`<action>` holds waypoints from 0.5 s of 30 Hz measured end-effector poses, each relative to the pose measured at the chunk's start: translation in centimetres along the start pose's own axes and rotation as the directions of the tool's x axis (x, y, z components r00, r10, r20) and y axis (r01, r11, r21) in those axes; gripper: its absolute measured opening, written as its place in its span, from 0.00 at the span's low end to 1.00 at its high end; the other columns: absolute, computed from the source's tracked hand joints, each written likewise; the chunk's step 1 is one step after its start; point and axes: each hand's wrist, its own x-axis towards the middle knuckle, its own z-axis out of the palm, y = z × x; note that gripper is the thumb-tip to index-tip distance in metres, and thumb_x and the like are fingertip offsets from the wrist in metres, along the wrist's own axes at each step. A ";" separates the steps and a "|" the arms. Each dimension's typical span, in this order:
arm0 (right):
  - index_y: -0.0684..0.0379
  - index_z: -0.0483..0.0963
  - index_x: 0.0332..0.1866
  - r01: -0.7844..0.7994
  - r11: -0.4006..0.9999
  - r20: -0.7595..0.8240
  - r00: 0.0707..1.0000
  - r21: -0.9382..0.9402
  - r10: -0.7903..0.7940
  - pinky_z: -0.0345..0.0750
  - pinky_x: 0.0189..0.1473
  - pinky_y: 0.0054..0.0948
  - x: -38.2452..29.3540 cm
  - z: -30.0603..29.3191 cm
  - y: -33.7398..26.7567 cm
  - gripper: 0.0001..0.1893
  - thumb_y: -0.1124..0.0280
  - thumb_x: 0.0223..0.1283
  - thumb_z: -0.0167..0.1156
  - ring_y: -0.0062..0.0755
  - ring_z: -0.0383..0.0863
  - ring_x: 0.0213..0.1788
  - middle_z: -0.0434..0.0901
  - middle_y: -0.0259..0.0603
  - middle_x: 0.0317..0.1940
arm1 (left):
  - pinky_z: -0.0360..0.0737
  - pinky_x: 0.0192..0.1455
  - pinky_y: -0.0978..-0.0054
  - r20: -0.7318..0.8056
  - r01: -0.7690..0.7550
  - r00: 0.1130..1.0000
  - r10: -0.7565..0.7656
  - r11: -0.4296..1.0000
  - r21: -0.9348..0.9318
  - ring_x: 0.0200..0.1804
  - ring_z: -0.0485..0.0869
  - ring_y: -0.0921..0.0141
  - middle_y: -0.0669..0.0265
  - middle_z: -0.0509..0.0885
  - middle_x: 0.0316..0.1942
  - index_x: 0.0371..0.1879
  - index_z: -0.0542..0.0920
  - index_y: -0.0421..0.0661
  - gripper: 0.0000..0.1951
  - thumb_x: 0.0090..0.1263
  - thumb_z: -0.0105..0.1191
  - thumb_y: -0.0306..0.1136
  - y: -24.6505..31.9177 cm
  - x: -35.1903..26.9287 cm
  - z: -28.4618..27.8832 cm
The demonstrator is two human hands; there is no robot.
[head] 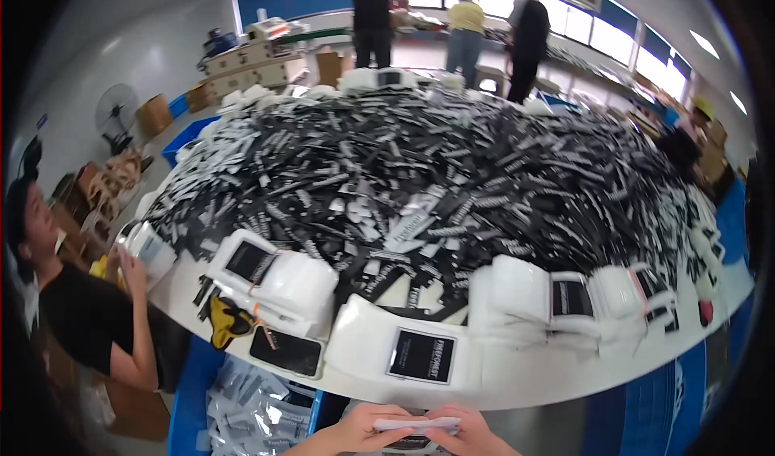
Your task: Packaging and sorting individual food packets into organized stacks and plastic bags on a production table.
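At the bottom edge of the view, my left hand [369, 429] and my right hand [463, 432] grip a white plastic bag [418, 423] from both sides. Its edge faces up between my thumbs and fingers, and a dark printed panel shows partly beneath. Just beyond, a flat stack of white plastic bags [363, 341] lies on the white table [514, 383], its top one bearing a black printed panel. Bundled white bags stand left [303, 280] and right [521, 286] of it. A smartphone [287, 353] lies near the table's front edge, left of the flat stack.
A large heap of black and grey printed strips [424, 171] covers the table. Below its edge, a blue crate [187, 395] holds clear packets [254, 407]. A yellow-and-black item [224, 323] lies beside the phone. One person [85, 323] works at left; others stand at the back.
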 end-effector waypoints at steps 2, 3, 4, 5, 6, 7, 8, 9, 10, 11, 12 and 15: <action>0.61 0.75 0.35 0.130 0.991 -0.066 0.990 0.038 -0.127 0.71 0.29 0.29 0.2 -0.1 -0.3 0.07 0.74 0.49 0.56 0.35 0.75 0.27 0.76 0.42 0.27 | 0.74 0.34 0.83 0.044 -0.083 0.996 0.082 0.996 0.015 0.32 0.80 0.74 0.60 0.81 0.33 0.35 0.77 0.35 0.08 0.58 0.54 0.26 0.2 0.2 0.1; 0.61 0.75 0.35 0.278 0.960 -0.113 0.956 0.039 -0.272 0.71 0.28 0.30 0.2 -0.2 -0.3 0.07 0.74 0.50 0.56 0.37 0.75 0.26 0.75 0.42 0.25 | 0.74 0.34 0.82 0.047 -0.050 0.998 0.053 0.997 -0.062 0.32 0.80 0.73 0.60 0.81 0.32 0.35 0.77 0.35 0.08 0.59 0.53 0.25 0.3 0.4 0.2; 0.61 0.75 0.35 0.271 0.962 -0.125 0.956 0.036 -0.264 0.71 0.28 0.30 0.1 -0.1 -0.1 0.07 0.74 0.50 0.56 0.37 0.75 0.26 0.75 0.42 0.25 | 0.75 0.34 0.82 0.045 -0.017 0.999 0.023 0.990 -0.137 0.31 0.79 0.73 0.59 0.81 0.32 0.36 0.77 0.34 0.08 0.59 0.51 0.23 0.6 0.4 0.2; 0.61 0.75 0.35 0.305 0.950 -0.146 0.945 0.074 -0.292 0.70 0.28 0.30 0.2 0.3 0.0 0.07 0.73 0.50 0.56 0.38 0.75 0.26 0.75 0.41 0.25 | 0.75 0.34 0.82 0.053 -0.019 0.998 0.026 0.990 -0.141 0.31 0.79 0.73 0.59 0.81 0.32 0.36 0.77 0.34 0.08 0.59 0.51 0.23 1.1 0.2 -0.1; 0.62 0.75 0.35 0.338 0.935 -0.164 0.933 0.107 -0.319 0.70 0.27 0.31 0.2 0.5 0.0 0.07 0.73 0.50 0.56 0.40 0.74 0.26 0.75 0.41 0.24 | 0.75 0.35 0.81 0.094 0.096 0.992 -0.081 0.981 -0.166 0.31 0.79 0.71 0.59 0.81 0.33 0.37 0.76 0.34 0.09 0.60 0.50 0.23 1.5 0.0 -0.4; 0.62 0.75 0.35 0.336 0.937 -0.164 0.934 0.098 -0.318 0.70 0.27 0.31 0.5 0.7 -0.2 0.07 0.73 0.50 0.56 0.40 0.74 0.26 0.75 0.41 0.24 | 0.75 0.36 0.81 0.133 0.209 0.974 -0.186 0.960 -0.185 0.31 0.79 0.69 0.58 0.80 0.34 0.39 0.76 0.34 0.10 0.60 0.49 0.23 1.7 -0.2 -0.9; 0.62 0.75 0.36 0.379 0.925 -0.127 0.919 0.033 -0.373 0.70 0.28 0.30 0.9 1.0 -0.6 0.08 0.73 0.50 0.56 0.41 0.74 0.27 0.75 0.42 0.25 | 0.75 0.36 0.81 0.123 0.203 0.976 -0.182 0.961 -0.188 0.31 0.79 0.69 0.58 0.80 0.34 0.39 0.76 0.34 0.10 0.60 0.49 0.23 1.6 -0.7 -1.5; 0.62 0.75 0.36 0.424 0.905 -0.085 0.901 -0.030 -0.425 0.71 0.28 0.30 1.4 1.2 -1.0 0.09 0.72 0.50 0.56 0.42 0.74 0.28 0.75 0.43 0.26 | 0.74 0.39 0.80 0.139 0.093 0.987 -0.082 0.993 -0.077 0.33 0.79 0.68 0.57 0.80 0.37 0.41 0.75 0.35 0.11 0.60 0.48 0.23 1.3 -1.2 -2.2; 0.62 0.75 0.36 0.430 0.902 -0.074 0.899 -0.030 -0.431 0.71 0.28 0.30 2.0 1.5 -1.2 0.09 0.72 0.50 0.56 0.42 0.74 0.28 0.75 0.43 0.26 | 0.73 0.42 0.79 0.165 -0.020 0.986 0.014 0.999 0.035 0.35 0.79 0.67 0.56 0.79 0.39 0.43 0.74 0.35 0.12 0.60 0.48 0.24 1.1 -1.8 -3.0; 0.63 0.74 0.39 0.549 0.834 -0.022 0.834 -0.041 -0.551 0.72 0.30 0.29 3.0 1.8 -0.8 0.10 0.72 0.50 0.56 0.40 0.75 0.29 0.76 0.43 0.27 | 0.73 0.42 0.79 0.160 -0.018 0.987 0.012 0.999 0.035 0.35 0.79 0.67 0.56 0.79 0.39 0.43 0.74 0.35 0.12 0.60 0.48 0.24 1.2 -2.2 -3.7; 0.64 0.72 0.42 0.665 0.746 0.030 0.747 -0.038 -0.665 0.73 0.32 0.29 3.8 2.0 -0.7 0.13 0.72 0.51 0.56 0.37 0.76 0.30 0.76 0.44 0.28 | 0.73 0.44 0.78 0.144 0.033 0.989 -0.046 0.995 0.089 0.40 0.78 0.67 0.57 0.78 0.42 0.45 0.74 0.37 0.14 0.60 0.49 0.25 2.0 -3.1 -4.6; 0.56 0.68 0.53 0.661 0.719 0.479 0.713 -0.215 -0.512 0.70 0.48 0.27 8.2 0.6 -2.6 0.18 0.61 0.64 0.39 0.34 0.74 0.45 0.75 0.42 0.42 | 0.74 0.33 0.77 -0.197 -0.098 0.969 0.152 0.961 0.259 0.32 0.79 0.73 0.61 0.81 0.30 0.32 0.78 0.36 0.12 0.63 0.49 0.34 4.0 -6.8 -7.4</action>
